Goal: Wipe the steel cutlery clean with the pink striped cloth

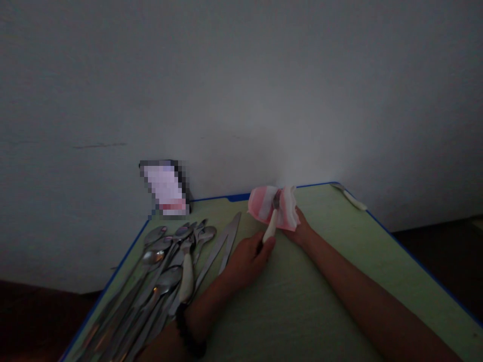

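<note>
Left hand [247, 259] fingers pinch the white-handled spoon [270, 231], its head up at 1 o'clock inside the pink-white cloth [264, 203]. Right hand [300, 229] grips the cloth. Cutlery pile [162, 271] at 9 o'clock.

- Utensil [270, 227]: it has a white handle and a grey metal end. It is tilted, with the handle toward the person and the metal end up and away. The lower end of the handle is in the fingers of the left hand [249, 257]. The metal end lies inside the cloth, so I cannot tell its kind.
- Cloth [260, 203]: pink with white stripes, soft and crumpled. It is folded around the metal end, and the right hand [301, 227] grips it from the right side. It is above the green table [320, 281], near the far edge.
</note>
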The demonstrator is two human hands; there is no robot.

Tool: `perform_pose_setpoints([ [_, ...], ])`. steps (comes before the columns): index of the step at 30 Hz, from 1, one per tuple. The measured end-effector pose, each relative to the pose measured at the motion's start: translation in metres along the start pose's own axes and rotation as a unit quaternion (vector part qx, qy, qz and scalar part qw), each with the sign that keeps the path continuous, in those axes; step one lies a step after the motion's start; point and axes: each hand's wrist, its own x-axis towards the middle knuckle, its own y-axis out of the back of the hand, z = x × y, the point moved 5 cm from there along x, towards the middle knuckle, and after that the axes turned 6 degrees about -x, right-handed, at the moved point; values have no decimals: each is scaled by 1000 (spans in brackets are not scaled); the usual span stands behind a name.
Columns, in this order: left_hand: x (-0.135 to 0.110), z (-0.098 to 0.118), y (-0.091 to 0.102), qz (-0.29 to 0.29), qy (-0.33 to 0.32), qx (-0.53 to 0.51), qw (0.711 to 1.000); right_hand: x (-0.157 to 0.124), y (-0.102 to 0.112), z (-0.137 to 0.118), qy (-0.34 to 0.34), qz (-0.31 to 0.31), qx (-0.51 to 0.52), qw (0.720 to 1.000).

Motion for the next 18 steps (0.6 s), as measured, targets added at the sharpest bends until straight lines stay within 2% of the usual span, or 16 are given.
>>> perform_pose_setpoints([
  [7,-2,-1,-4,-14,-23,38,999,-3,-8,2,-39,-6,1,999],
  [10,-1,-1,-3,-18,-16,5,1000,-2,-7,2,-45,0,17,999],
  [16,0,-7,4,34,15,-73,997,0,-4,3,-47,1,24,999],
  [18,0,-8,4,35,23,-77,996,0,-2,3,-44,7,23,999],
])
